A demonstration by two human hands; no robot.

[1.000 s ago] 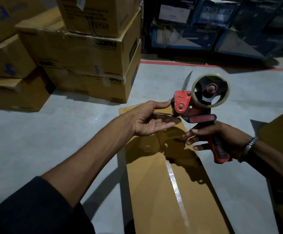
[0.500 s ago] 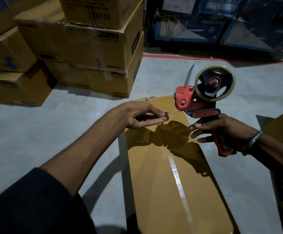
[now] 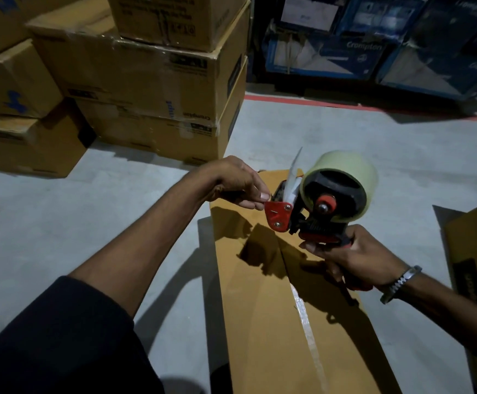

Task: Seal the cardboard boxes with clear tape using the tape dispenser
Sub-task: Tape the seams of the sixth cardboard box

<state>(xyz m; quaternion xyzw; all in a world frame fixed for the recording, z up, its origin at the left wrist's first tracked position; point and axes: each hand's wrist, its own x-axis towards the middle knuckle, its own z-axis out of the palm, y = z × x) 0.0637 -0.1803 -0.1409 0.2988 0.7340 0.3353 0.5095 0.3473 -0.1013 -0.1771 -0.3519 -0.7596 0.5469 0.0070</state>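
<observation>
Right hand (image 3: 354, 260) grips the dispenser (image 3: 314, 206) handle; left hand (image 3: 237, 183) pinches at its front, likely freeing tape. Next: press tape onto the box (image 3: 260, 322) seam below.

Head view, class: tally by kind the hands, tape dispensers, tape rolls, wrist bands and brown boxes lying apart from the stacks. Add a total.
Hands: 2, the left hand and the right hand
tape dispenser: 1
tape roll: 1
wrist band: 1
Brown boxes apart from the stacks: 2, the long box and the right-edge box
Total: 7
</observation>
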